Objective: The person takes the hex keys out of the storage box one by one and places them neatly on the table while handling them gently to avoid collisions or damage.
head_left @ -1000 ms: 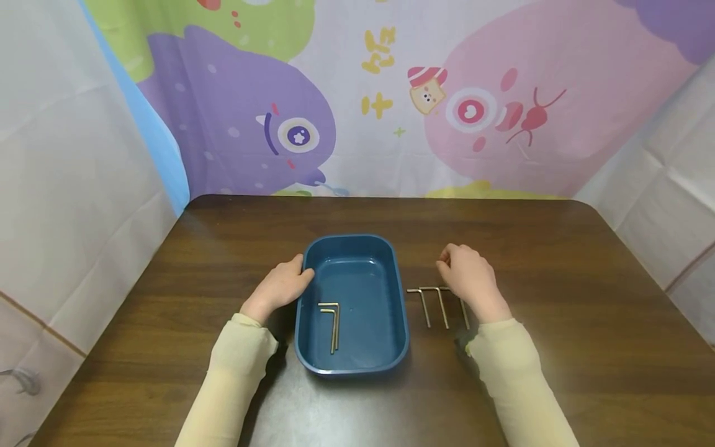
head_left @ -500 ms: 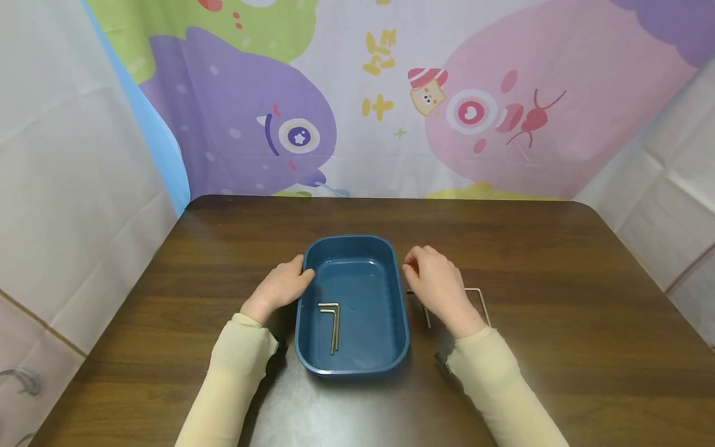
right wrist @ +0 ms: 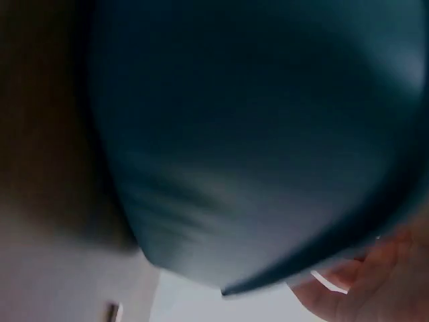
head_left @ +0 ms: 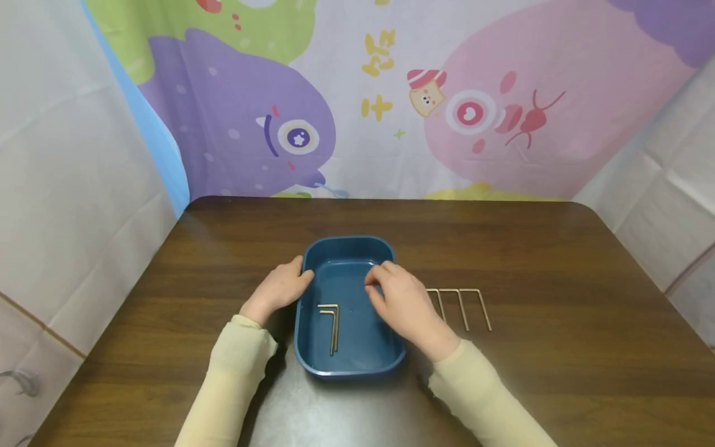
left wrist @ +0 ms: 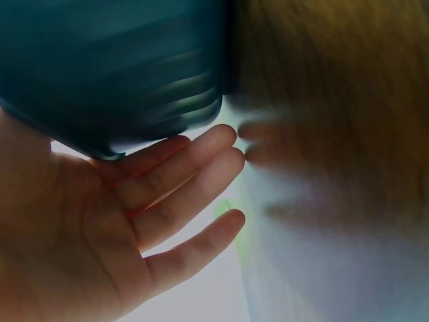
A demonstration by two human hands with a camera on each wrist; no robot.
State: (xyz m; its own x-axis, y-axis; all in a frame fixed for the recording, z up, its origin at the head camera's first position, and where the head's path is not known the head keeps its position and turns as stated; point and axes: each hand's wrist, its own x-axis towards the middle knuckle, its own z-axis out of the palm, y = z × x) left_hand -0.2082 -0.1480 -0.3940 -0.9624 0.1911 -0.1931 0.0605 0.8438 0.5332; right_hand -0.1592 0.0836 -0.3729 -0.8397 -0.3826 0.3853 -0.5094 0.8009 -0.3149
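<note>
A dark blue rectangular tray sits mid-table. My left hand holds its left side, thumb over the rim and fingers outside; in the left wrist view the fingers lie along the outer wall. Two L-shaped, gold-coloured hex keys lie nested in the tray. My right hand hangs over the tray's right side with thumb and fingertips drawn together; I cannot tell whether anything is between them. To the right, more hex keys lie in a row on the table, partly hidden by that hand.
The brown wooden table reaches back to a curtain printed with cartoon figures. Pale sheets hang at both sides. A grey cord-like item shows at the far left edge.
My right hand has moved left from above the row of hex keys to over the tray, uncovering the row's right end. The left hand, tray and keys inside stay put.
</note>
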